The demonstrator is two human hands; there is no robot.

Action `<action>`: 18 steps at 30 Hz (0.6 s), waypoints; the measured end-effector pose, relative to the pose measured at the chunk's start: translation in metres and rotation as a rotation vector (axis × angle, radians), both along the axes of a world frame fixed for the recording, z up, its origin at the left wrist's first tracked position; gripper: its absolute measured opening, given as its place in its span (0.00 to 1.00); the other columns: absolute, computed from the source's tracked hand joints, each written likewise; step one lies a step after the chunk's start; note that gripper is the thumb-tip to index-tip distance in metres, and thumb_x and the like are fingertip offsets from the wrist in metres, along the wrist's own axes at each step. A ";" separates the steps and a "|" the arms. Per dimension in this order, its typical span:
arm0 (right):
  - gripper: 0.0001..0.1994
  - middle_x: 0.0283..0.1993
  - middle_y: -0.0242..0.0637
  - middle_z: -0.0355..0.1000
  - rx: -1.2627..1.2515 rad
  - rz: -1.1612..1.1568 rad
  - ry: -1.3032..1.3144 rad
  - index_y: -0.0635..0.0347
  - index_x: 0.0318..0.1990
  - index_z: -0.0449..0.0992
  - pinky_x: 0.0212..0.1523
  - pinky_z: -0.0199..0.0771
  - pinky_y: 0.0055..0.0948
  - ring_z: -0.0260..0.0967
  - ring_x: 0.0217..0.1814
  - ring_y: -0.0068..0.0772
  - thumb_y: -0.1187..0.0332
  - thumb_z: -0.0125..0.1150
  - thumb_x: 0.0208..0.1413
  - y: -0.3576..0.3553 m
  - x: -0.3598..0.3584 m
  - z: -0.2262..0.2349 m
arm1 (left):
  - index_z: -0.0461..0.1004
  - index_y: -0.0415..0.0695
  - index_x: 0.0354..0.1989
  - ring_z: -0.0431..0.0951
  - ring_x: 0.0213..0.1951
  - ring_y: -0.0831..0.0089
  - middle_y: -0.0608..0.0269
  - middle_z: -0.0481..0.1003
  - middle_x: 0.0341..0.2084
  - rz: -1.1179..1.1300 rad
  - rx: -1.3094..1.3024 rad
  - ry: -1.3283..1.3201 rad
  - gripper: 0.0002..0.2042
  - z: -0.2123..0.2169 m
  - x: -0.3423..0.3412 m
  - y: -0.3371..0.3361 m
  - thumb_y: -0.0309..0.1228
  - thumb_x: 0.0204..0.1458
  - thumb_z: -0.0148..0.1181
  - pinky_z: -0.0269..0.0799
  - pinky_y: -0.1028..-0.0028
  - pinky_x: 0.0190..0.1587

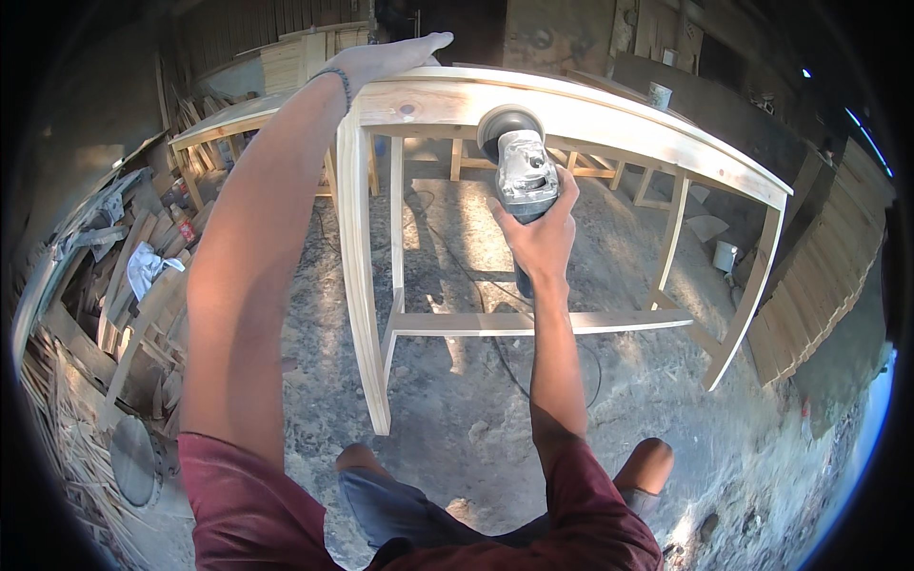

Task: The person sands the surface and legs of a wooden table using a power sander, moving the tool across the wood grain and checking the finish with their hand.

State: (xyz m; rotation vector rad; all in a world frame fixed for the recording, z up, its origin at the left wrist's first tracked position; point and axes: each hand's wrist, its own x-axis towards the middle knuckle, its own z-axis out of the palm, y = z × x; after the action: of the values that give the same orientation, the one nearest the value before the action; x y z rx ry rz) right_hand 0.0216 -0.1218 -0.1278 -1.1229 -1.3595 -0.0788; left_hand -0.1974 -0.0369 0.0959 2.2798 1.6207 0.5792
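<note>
My right hand [546,236] is wrapped round the body of a dusty angle grinder [526,179]. The round disc [505,120] at the grinder's head lies against the front apron of a pale wooden table [633,126], left of the apron's middle. My left hand [398,59] rests on the tabletop near its left corner, fingers stretched out and pointing right; the far side of the palm is hidden. Below, the table's legs and a low crossbar [533,324] stand on the dusty floor. The grinder's cord [495,347] runs down behind the crossbar.
Wood scraps and offcuts [119,314] are heaped at the left. A second wooden table [224,124] stands behind. On the right tabletop sits a cup [659,95]; a white bucket [725,255] is on the floor beyond. Slatted wooden panels [821,271] lean at the right.
</note>
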 end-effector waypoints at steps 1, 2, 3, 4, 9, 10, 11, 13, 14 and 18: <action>0.47 0.48 0.61 0.78 -0.004 0.001 -0.021 0.59 0.67 0.52 0.50 0.79 0.46 0.80 0.49 0.58 0.57 0.80 0.46 0.001 -0.013 0.002 | 0.70 0.51 0.69 0.61 0.72 0.61 0.58 0.64 0.71 -0.001 -0.003 0.002 0.42 0.003 0.001 -0.001 0.70 0.61 0.30 0.43 0.58 0.75; 0.48 0.48 0.60 0.78 -0.007 0.003 -0.039 0.60 0.67 0.52 0.49 0.79 0.46 0.80 0.49 0.59 0.57 0.80 0.46 0.002 -0.026 0.004 | 0.70 0.51 0.69 0.61 0.72 0.61 0.57 0.64 0.71 0.000 -0.005 0.007 0.42 0.006 -0.002 -0.001 0.69 0.61 0.30 0.43 0.57 0.75; 0.48 0.48 0.60 0.78 -0.014 0.003 -0.056 0.60 0.67 0.52 0.49 0.79 0.46 0.80 0.48 0.59 0.57 0.80 0.46 0.002 -0.039 0.004 | 0.68 0.52 0.70 0.58 0.74 0.59 0.56 0.61 0.72 -0.005 0.019 0.014 0.41 0.007 -0.007 0.007 0.69 0.61 0.31 0.42 0.55 0.75; 0.48 0.47 0.59 0.78 0.007 0.009 -0.086 0.59 0.68 0.51 0.47 0.80 0.47 0.80 0.47 0.61 0.56 0.79 0.46 0.003 -0.052 0.008 | 0.66 0.52 0.71 0.54 0.75 0.57 0.56 0.59 0.73 -0.010 0.044 0.020 0.40 0.008 -0.010 0.017 0.68 0.61 0.33 0.41 0.52 0.75; 0.45 0.47 0.54 0.78 0.061 0.064 -0.096 0.57 0.66 0.55 0.42 0.80 0.48 0.80 0.44 0.59 0.57 0.78 0.44 0.005 -0.098 0.015 | 0.63 0.52 0.73 0.51 0.77 0.57 0.55 0.56 0.75 -0.040 0.102 0.082 0.40 0.011 -0.009 0.033 0.68 0.61 0.37 0.40 0.51 0.76; 0.45 0.46 0.53 0.78 0.077 0.080 -0.096 0.57 0.66 0.55 0.41 0.80 0.48 0.80 0.44 0.58 0.56 0.78 0.44 0.005 -0.106 0.018 | 0.61 0.50 0.74 0.57 0.74 0.56 0.53 0.61 0.72 -0.034 0.101 0.043 0.40 0.012 -0.012 0.035 0.64 0.60 0.48 0.50 0.53 0.74; 0.44 0.46 0.53 0.78 0.091 0.090 -0.095 0.57 0.66 0.56 0.41 0.80 0.47 0.80 0.43 0.58 0.56 0.78 0.44 0.004 -0.111 0.019 | 0.61 0.50 0.74 0.57 0.74 0.56 0.53 0.61 0.72 -0.042 0.107 0.038 0.40 0.014 -0.010 0.037 0.64 0.60 0.48 0.50 0.53 0.74; 0.44 0.47 0.53 0.78 0.048 0.078 -0.095 0.57 0.65 0.56 0.41 0.80 0.48 0.80 0.45 0.58 0.56 0.78 0.44 0.006 -0.120 0.018 | 0.61 0.50 0.74 0.57 0.74 0.56 0.53 0.61 0.72 -0.053 0.107 0.043 0.39 0.012 -0.007 0.040 0.64 0.60 0.47 0.50 0.54 0.74; 0.45 0.47 0.53 0.78 0.033 0.077 -0.102 0.56 0.66 0.55 0.42 0.80 0.49 0.80 0.45 0.59 0.56 0.78 0.44 0.007 -0.126 0.019 | 0.61 0.50 0.74 0.57 0.74 0.56 0.53 0.61 0.72 -0.053 0.111 0.044 0.39 0.014 -0.008 0.040 0.64 0.60 0.46 0.50 0.54 0.74; 0.46 0.47 0.53 0.78 0.046 0.079 -0.125 0.56 0.66 0.55 0.43 0.80 0.51 0.80 0.45 0.59 0.54 0.79 0.44 0.013 -0.136 0.020 | 0.61 0.49 0.73 0.57 0.74 0.57 0.53 0.61 0.72 -0.067 0.122 0.066 0.39 0.016 -0.007 0.042 0.64 0.61 0.45 0.50 0.55 0.74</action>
State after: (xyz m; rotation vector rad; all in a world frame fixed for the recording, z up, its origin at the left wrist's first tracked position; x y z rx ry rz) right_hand -0.1142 -0.1090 -0.1081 -1.0390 -1.5047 -0.1242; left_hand -0.2043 0.0048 0.1122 2.4552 1.5715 0.6080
